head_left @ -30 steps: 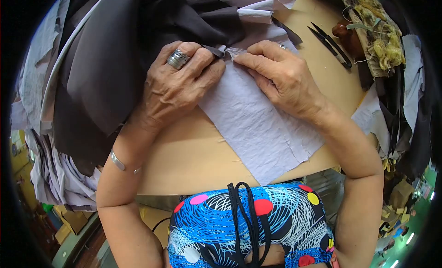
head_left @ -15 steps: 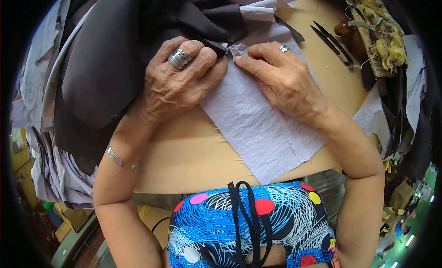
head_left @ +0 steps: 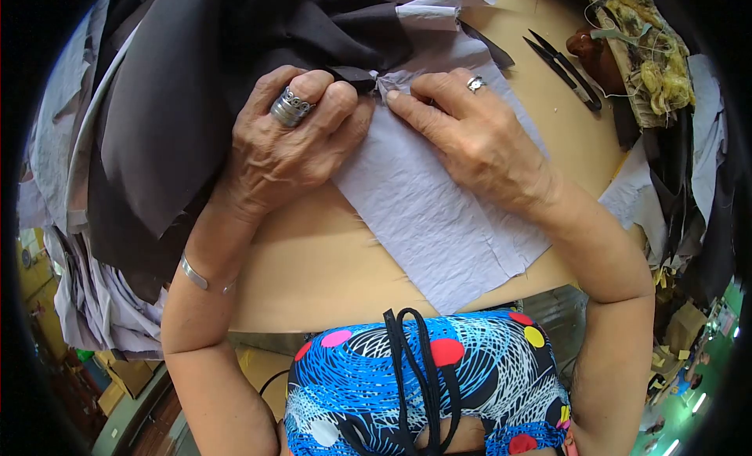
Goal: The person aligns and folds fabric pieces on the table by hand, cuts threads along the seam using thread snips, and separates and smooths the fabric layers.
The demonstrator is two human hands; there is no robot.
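My left hand [head_left: 294, 139], with wide silver rings, is closed on the edge of a dark brown fabric [head_left: 176, 111] that spreads up and to the left. Close beside it, my right hand [head_left: 474, 131] pinches a pale lavender-grey fabric [head_left: 439, 221] between thumb and curled forefinger. The two cloths meet at a small gathered spot [head_left: 381, 84] between my hands. From there the pale piece hangs down over the table's near edge area. Exactly how my left fingertips grip is hidden under the hand.
Black thread snips [head_left: 562, 70] lie on the tan tabletop [head_left: 290, 276] at the upper right. Beyond them are a brown figure-like object [head_left: 595, 60] and a board with yellow thread tangles [head_left: 650, 72]. Fabric piles [head_left: 102, 291] hang at the left; more cloth [head_left: 709, 135] drapes at the right.
Both hands have shifted slightly left together, carrying the gathered spot of the cloths with them. The dark fabric's folds at the left have moved a little; both grips persist.
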